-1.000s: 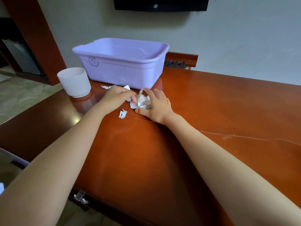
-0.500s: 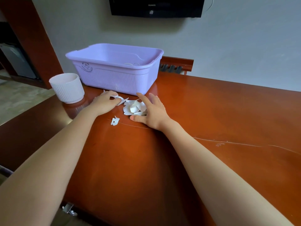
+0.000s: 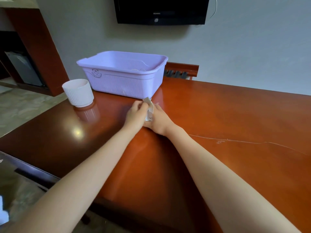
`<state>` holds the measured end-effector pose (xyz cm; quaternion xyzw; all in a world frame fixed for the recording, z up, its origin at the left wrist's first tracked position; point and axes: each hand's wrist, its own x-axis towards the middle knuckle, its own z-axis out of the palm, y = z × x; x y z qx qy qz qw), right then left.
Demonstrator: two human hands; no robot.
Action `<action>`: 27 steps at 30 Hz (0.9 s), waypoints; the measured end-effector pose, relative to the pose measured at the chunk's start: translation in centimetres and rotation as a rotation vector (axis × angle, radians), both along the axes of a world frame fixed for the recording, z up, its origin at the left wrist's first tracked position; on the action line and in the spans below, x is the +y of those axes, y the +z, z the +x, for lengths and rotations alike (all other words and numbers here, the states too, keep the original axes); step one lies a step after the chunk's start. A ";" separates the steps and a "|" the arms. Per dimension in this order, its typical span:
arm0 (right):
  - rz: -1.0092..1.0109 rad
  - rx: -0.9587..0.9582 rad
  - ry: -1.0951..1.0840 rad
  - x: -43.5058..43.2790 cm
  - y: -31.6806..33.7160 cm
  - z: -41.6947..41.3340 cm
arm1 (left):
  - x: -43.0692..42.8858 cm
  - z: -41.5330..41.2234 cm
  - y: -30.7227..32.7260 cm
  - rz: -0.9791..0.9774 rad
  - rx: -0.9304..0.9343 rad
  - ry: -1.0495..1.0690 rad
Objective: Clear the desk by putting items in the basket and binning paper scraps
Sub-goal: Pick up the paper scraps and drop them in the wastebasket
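White paper scraps (image 3: 149,109) are pressed into one bunch between my two hands on the brown desk (image 3: 218,118), just in front of the basket's near right corner. My left hand (image 3: 136,115) cups the bunch from the left. My right hand (image 3: 159,120) cups it from the right. Only the top edges of the scraps stick out between the palms; the rest is hidden. The lilac plastic basket (image 3: 122,81) stands at the back of the desk, with pale items barely visible inside it.
A white ribbed cup-shaped bin (image 3: 78,92) stands on the desk left of the basket, near the left edge. A thin pale thread (image 3: 244,142) lies across the desk to the right. A black screen (image 3: 159,10) hangs on the wall.
The scraps lay spread on the desk, one loose piece nearer me. My hands have swept together and gathered them into one bunch held between the palms.
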<state>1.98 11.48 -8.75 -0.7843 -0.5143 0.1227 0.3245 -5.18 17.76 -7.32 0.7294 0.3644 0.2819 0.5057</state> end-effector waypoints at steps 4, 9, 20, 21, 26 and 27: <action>0.167 0.078 -0.080 -1.1 -0.1 -0.2 | -2.6 0.6 0.4 -0.173 -0.209 0.082; 0.370 0.409 -0.082 -3.4 1.1 -1.8 | -4.5 1.1 0.6 -0.381 -0.378 0.083; 0.610 1.188 -0.423 -6.3 4.2 -2.7 | -8.0 3.0 0.5 -0.501 -0.462 0.083; 0.625 1.111 -0.502 -6.0 4.0 -2.5 | -8.3 3.2 0.4 -0.478 -0.466 0.086; 0.759 1.047 -0.606 -6.6 2.8 -1.5 | -9.7 4.3 0.5 -0.260 -0.382 -0.010; 0.767 1.081 -0.602 -7.0 2.6 -1.2 | -9.9 4.6 0.4 -0.221 -0.336 -0.013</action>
